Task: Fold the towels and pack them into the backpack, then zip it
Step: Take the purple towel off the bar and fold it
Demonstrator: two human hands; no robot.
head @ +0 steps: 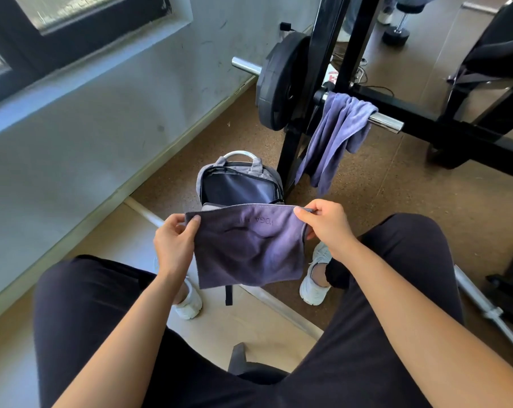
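Observation:
A folded purple-grey towel (pixel 249 248) hangs between my hands above my knees. My left hand (pixel 175 240) pinches its top left corner and my right hand (pixel 327 223) pinches its top right corner. Just beyond the towel a grey backpack (pixel 240 181) stands on the floor with its main compartment unzipped and open; its lower part is hidden behind the towel. A second purple towel (pixel 334 139) is draped unfolded over a steel bar of the rack to the right of the backpack.
A black weight rack (pixel 346 83) with a weight plate (pixel 281 81) stands behind the backpack. A grey wall (pixel 87 128) runs along the left. A barbell (pixel 491 310) lies on the floor at the right. My legs and white shoes flank the backpack.

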